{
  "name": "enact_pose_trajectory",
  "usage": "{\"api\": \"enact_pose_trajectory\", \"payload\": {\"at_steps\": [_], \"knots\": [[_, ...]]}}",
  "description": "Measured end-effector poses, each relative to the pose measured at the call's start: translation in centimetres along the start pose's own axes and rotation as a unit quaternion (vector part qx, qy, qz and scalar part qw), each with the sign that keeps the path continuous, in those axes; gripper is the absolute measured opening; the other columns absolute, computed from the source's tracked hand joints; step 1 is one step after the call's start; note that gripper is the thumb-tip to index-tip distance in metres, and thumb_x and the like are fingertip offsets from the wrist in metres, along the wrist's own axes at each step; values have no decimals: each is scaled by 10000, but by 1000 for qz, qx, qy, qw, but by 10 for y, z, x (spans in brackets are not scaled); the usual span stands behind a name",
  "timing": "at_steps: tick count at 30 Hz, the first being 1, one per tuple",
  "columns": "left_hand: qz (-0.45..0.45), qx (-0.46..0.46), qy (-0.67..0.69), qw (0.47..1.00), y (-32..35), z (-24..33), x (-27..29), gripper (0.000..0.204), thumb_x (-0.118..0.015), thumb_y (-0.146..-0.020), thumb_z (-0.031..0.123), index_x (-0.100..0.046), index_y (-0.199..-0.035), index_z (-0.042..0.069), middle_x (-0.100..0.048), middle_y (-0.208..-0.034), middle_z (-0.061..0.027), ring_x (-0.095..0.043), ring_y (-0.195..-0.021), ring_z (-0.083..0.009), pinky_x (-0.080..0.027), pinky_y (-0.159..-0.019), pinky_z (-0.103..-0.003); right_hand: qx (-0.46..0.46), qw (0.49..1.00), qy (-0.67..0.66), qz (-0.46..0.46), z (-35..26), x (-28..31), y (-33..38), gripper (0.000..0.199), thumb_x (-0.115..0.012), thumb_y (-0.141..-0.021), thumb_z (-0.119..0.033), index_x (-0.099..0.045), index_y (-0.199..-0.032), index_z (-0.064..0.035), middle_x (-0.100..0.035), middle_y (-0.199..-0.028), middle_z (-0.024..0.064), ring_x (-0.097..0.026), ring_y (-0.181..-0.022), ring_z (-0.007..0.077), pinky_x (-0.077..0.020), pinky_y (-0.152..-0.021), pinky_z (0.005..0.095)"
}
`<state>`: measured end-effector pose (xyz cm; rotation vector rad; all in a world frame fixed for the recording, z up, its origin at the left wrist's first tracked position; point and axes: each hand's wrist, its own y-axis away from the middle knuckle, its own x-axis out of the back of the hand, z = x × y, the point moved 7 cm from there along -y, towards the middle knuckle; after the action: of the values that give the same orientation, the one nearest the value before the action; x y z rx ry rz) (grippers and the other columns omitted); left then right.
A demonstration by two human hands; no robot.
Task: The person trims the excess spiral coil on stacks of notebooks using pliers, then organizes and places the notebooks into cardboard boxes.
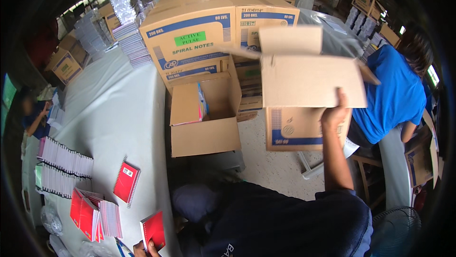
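At the lower edge, my left hand [148,248] is closed on a red spiral notebook [153,231], above the cloth-covered table [102,129]. My right arm reaches forward, and its hand [334,117] grips a flap of an open cardboard box [304,129] with a blue band. The box's flaps stand out, and its inside is hidden from here. Beside my left hand are several red notebooks [85,212] in a fanned bunch. Another red notebook [127,182] lies flat on the cloth.
An open carton [204,136] holding some colourful flat items stands ahead, before stacked large cartons [190,38]. Spiral notebooks [64,167] are piled at the left. A person in a blue shirt [394,95] sits at right, near a fan [396,231]; another person [38,117] is far left.
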<state>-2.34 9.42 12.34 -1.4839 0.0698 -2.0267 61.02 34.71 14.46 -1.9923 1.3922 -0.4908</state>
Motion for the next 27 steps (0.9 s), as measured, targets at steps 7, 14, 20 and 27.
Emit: {"api": "enact_pose_trajectory", "payload": {"at_steps": [7,14,20,27], "knots": [[25,29,54,998,15,28,6,266,-685,-817,212,-544,-685,29,-576,-609,-125,-501,-498,-207,-434,-514,-340,-398,900,-165,-64,205,-27,206,393,-544,-873,-249,-570,-1103,68,-589,-1108,179,-544,-1028,279,-391,-937,373],[-43,47,-30,998,15,77,3,247,-657,-830,248,-580,-760,25,-629,-644,-153,-606,-549,-256,-475,-538,-368,-603,623,340,-366,312,78,444,311,-546,-874,-207,-572,-1077,27,-609,-1007,150,-583,-899,255,-445,-801,366],[-50,-107,-48,992,2,137,-11,242,-681,-802,252,-620,-807,18,-601,-645,-169,-577,-566,-356,-478,-560,-417,-542,601,121,-575,228,-37,467,270,-559,-867,-188,-580,-1055,5,-623,-919,107,-596,-831,226,-460,-749,357],[-208,-69,-107,970,9,145,-37,183,-662,-822,217,-675,-926,66,-656,-829,-146,-646,-584,-243,-493,-558,-356,-84,685,-446,-570,-114,-124,297,152,-586,-866,-123,-605,-975,-19,-644,-898,81,-614,-876,163,-481,-781,310]]}}
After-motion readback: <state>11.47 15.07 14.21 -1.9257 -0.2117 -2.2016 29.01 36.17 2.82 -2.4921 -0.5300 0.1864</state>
